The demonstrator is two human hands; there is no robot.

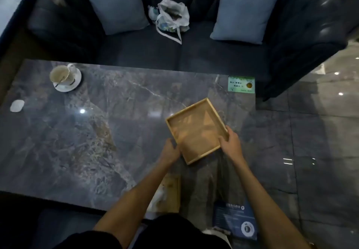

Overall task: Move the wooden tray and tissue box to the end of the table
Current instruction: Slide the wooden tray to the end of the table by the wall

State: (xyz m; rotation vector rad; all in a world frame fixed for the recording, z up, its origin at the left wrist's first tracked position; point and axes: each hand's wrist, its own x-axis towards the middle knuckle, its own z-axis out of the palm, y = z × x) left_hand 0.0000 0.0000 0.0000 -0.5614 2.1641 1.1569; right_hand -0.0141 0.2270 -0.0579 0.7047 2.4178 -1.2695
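An empty square wooden tray point(195, 128) lies turned at an angle on the dark marble table point(97, 132), near its right end. My left hand point(171, 150) grips the tray's near left edge. My right hand point(230, 142) holds its near right corner, thumb inside the rim. A wooden tissue box point(171, 192) with white tissue showing sits near the table's front edge, partly hidden under my left forearm.
A cup on a saucer point(65, 78) stands at the far left, with a small white coaster point(17, 105) nearer. A green card point(241, 84) lies at the far right corner, a blue leaflet point(236, 219) at the near right. Behind are a dark sofa, cushions and a plastic bag point(172, 19).
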